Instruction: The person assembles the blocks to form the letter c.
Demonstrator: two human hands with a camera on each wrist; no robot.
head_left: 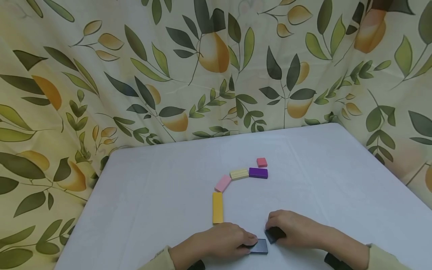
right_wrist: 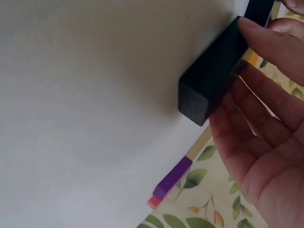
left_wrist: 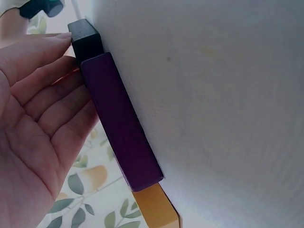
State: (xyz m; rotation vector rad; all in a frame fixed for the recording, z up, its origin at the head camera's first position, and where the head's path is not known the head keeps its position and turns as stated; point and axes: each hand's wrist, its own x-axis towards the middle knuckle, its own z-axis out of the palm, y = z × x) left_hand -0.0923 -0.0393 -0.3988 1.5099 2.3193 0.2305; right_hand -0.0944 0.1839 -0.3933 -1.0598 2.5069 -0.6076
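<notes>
My left hand (head_left: pixel 219 242) lies flat near the table's front edge. Its straight fingertips touch the side of a dark blue-purple block (head_left: pixel 259 246). The left wrist view shows the open palm (left_wrist: pixel 38 123) beside that block (left_wrist: pixel 121 123), with a black block (left_wrist: pixel 85 38) just past it. My right hand (head_left: pixel 297 228) rests over the black block (head_left: pixel 275 234), whose left end sticks out. In the right wrist view, nearly straight fingers (right_wrist: pixel 266 52) touch the black block (right_wrist: pixel 209 85). The two blocks lie close together on the white table (head_left: pixel 152 195).
An arc of flat blocks runs away from my hands: yellow (head_left: pixel 217 207), pink (head_left: pixel 223 183), cream (head_left: pixel 239 174), purple (head_left: pixel 258 173), red (head_left: pixel 261 162). A leaf-and-fruit curtain (head_left: pixel 216 67) closes in the back and both sides of the table.
</notes>
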